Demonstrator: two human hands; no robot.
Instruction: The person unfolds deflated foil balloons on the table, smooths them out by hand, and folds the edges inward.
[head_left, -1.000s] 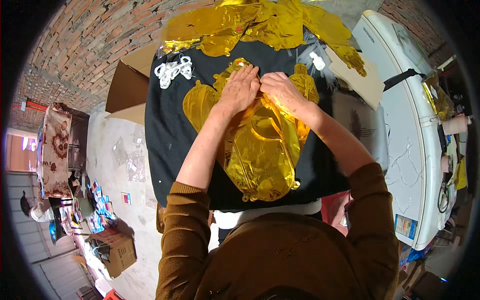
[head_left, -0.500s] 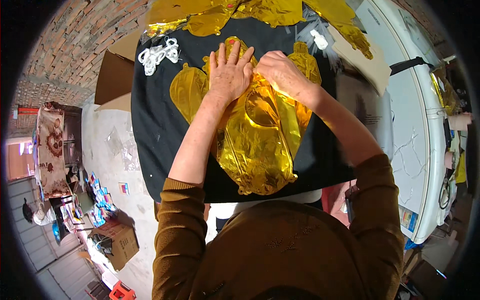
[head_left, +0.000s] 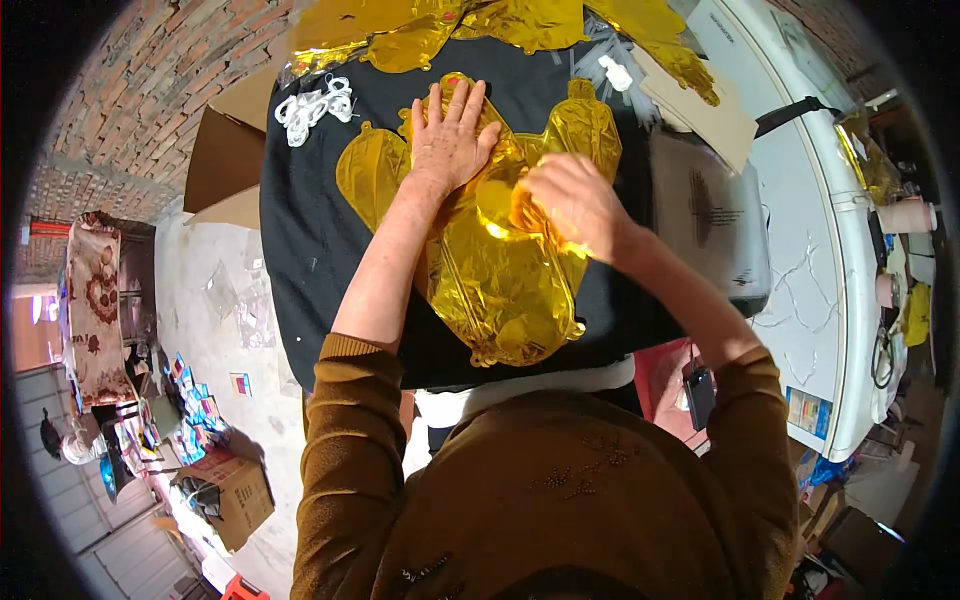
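A flat, shiny gold foil balloon [head_left: 505,320] lies across a black cloth-covered table [head_left: 315,250], its rounded lobes spread left and right at the far side. My left hand [head_left: 450,145] rests on its upper part with fingers stretched out, just below a small red spot. Over the balloon's right middle, my right hand [head_left: 580,205] has its fingers curled around a bunched fold of the foil. That hand is slightly blurred, and its palm hides part of the fold.
More gold foil pieces [head_left: 530,22] lie along the far edge. A white string bundle [head_left: 315,110] sits at far left; clear thin tubes and a small white object [head_left: 615,73] are at far right. A cardboard sheet [head_left: 705,110], a dark packed case [head_left: 710,225] and an open carton [head_left: 225,160] flank the table.
My right hand has come nearer to me, pulling the foil fold down from beside my left hand. The lobe at right shows more fully. My left hand stays pressed on the foil.
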